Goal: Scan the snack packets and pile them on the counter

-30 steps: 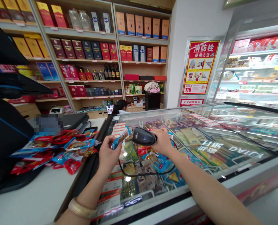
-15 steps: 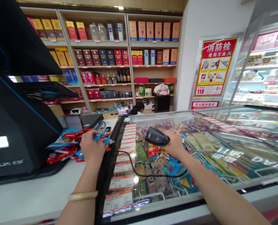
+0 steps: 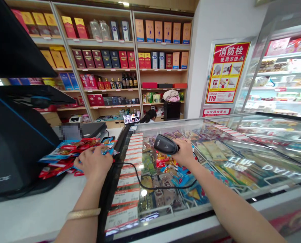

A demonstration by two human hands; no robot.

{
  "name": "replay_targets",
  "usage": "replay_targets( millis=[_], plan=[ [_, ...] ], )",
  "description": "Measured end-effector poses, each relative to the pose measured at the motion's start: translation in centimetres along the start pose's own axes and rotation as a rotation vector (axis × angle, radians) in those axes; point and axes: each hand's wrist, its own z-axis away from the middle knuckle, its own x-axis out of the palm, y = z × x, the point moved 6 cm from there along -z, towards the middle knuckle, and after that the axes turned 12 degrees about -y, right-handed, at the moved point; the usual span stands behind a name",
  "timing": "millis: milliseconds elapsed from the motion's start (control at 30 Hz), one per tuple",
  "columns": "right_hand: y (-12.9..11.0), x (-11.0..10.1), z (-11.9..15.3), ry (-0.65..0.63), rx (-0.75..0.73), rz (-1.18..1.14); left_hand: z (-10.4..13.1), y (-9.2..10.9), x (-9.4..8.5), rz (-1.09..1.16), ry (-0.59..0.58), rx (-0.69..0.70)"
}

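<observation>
My left hand [image 3: 96,163] rests on a heap of small red and blue snack packets [image 3: 59,155] on the white counter. Its fingers are spread over the packets, and a blue one shows by the fingertips. My right hand [image 3: 184,152] is wrapped around the grip of a black barcode scanner [image 3: 165,144], its head pointing left. From the scanner a black cable [image 3: 152,188] loops over the glass-topped freezer [image 3: 162,221]. Beneath the right hand, more red and blue packets [image 3: 178,173] lie on the glass.
A black checkout terminal [image 3: 10,152] stands at the left on the counter [image 3: 39,216]. Price labels [image 3: 126,194] line the freezer's left side. Behind are shelves [image 3: 103,69] of boxes and bottles, with a person's head [image 3: 149,115] low before them. A lit display fridge [image 3: 284,81] stands right.
My left hand has spread its fingers wider and flatter across the packets. The right hand still holds the scanner in about the same place. The view has turned slightly right.
</observation>
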Motion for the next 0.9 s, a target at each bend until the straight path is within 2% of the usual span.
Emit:
replay_targets(
  millis=[100,167,233,333,433,533,667,767,900],
  plan=[
    [0.1,-0.3,-0.1,0.016,0.030,0.009,0.8,2.5,-0.5,0.040,0.064,0.108],
    [0.3,-0.5,-0.1,0.034,0.052,0.011,1.6,4.8,-0.1,0.104,0.023,0.221],
    [0.4,-0.6,-0.1,0.047,0.064,0.014,2.8,7.3,0.9,0.176,-0.082,0.367],
    [0.4,-0.5,-0.1,0.053,0.059,0.012,5.4,10.9,3.2,0.237,-0.299,0.625],
    [0.4,-0.4,-0.2,0.048,0.057,0.010,8.1,13.1,5.7,0.234,-0.510,0.820],
    [0.3,-0.3,-0.2,0.040,0.055,0.019,9.9,14.1,7.8,0.200,-0.660,0.889],
    [0.2,-0.3,-0.2,0.044,0.051,0.024,10.8,15.0,9.7,0.114,-0.800,0.902],
    [0.1,-0.2,-0.2,0.036,0.045,0.024,11.0,15.6,10.2,0.075,-0.857,0.912],
    [0.0,-0.2,-0.1,0.025,0.045,0.025,11.2,15.8,9.8,0.061,-0.852,0.904]
  ],
)
